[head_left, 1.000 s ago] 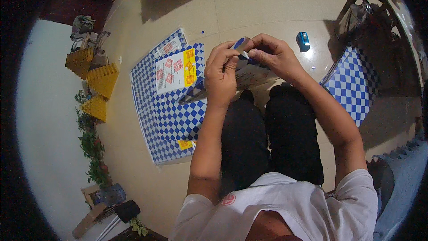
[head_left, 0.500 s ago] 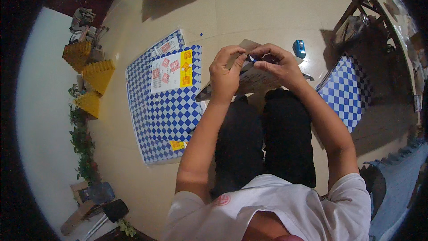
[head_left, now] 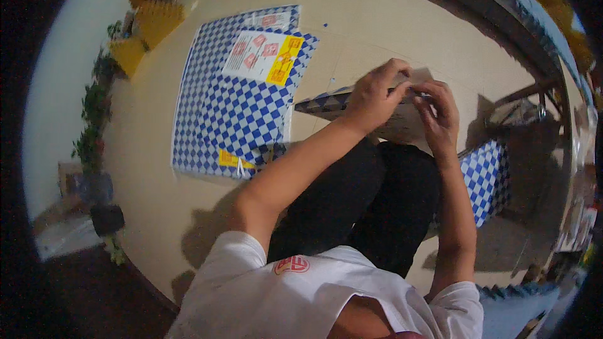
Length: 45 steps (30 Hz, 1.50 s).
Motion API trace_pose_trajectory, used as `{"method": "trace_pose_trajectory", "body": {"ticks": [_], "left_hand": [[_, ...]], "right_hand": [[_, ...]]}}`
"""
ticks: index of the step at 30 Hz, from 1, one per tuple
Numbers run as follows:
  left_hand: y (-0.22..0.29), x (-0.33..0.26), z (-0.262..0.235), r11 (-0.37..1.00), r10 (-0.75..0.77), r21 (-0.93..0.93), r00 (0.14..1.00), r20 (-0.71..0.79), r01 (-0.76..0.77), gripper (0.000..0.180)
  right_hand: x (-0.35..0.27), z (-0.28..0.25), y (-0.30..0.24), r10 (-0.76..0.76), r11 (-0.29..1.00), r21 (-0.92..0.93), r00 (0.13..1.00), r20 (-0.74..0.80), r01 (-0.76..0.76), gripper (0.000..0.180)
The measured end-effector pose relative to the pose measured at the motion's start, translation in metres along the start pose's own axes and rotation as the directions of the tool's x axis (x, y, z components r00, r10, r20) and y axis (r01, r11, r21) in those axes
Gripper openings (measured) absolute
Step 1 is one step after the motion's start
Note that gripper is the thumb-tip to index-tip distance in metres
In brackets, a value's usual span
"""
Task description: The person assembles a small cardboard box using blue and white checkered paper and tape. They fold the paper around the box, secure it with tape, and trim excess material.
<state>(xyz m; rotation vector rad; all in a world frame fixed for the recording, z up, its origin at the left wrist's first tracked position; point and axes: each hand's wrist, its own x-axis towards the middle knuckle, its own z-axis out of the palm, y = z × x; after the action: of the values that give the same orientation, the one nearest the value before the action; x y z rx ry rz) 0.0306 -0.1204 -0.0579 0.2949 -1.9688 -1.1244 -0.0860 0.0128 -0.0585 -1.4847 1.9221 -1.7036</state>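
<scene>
My left hand [head_left: 375, 95] and my right hand [head_left: 436, 113] meet in front of me over my black-trousered knees. Both pinch the top edge of a folded sheet [head_left: 402, 122] with a blue-and-white checked side and a pale grey side. A corner of that sheet [head_left: 320, 103] sticks out to the left of my left hand. A small dark thing shows between my fingertips; I cannot tell what it is.
A large blue-and-white checked sheet [head_left: 220, 119] lies flat on the tan floor at the left, with a white, red and yellow label [head_left: 264, 56]. Another checked piece [head_left: 487, 176] lies at my right. Yellow folded items [head_left: 147, 22] and a green plant [head_left: 94, 113] stand by the wall.
The view has swung, so the floor sheets sit further left and up. My hands stay together on the folded sheet, with the fingers drawn closer along its edge.
</scene>
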Motion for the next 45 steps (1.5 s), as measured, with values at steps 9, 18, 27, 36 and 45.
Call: {"method": "trace_pose_trajectory", "body": {"ticks": [9, 18, 27, 36, 45], "left_hand": [[-0.012, -0.004, -0.004, 0.956, 0.103, 0.251, 0.976, 0.192, -0.150, 0.036], [-0.012, -0.004, -0.010, 0.927, 0.153, 0.291, 0.947, 0.283, -0.237, 0.049], [0.016, 0.019, -0.011, 0.748, 0.362, 0.460, 0.875, 0.322, -0.479, 0.051], [0.008, 0.032, 0.025, 0.669, 0.430, 0.491, 0.830, 0.356, -0.558, 0.044], [-0.005, 0.022, 0.037, 0.748, 0.406, 0.408, 0.848, 0.342, -0.523, 0.037]], "right_hand": [[-0.002, -0.008, -0.002, -0.160, 0.957, -0.260, 0.982, -0.105, 0.128, 0.026], [0.001, -0.007, -0.001, -0.113, 0.977, -0.206, 0.961, -0.252, 0.061, 0.045], [-0.006, -0.012, 0.005, -0.083, 0.989, 0.095, 0.954, -0.287, 0.114, 0.031], [-0.010, -0.040, 0.026, -0.130, 0.991, -0.010, 0.931, -0.342, 0.135, 0.031], [-0.023, -0.085, 0.028, -0.011, 0.999, -0.048, 0.968, -0.250, -0.001, 0.019]]}}
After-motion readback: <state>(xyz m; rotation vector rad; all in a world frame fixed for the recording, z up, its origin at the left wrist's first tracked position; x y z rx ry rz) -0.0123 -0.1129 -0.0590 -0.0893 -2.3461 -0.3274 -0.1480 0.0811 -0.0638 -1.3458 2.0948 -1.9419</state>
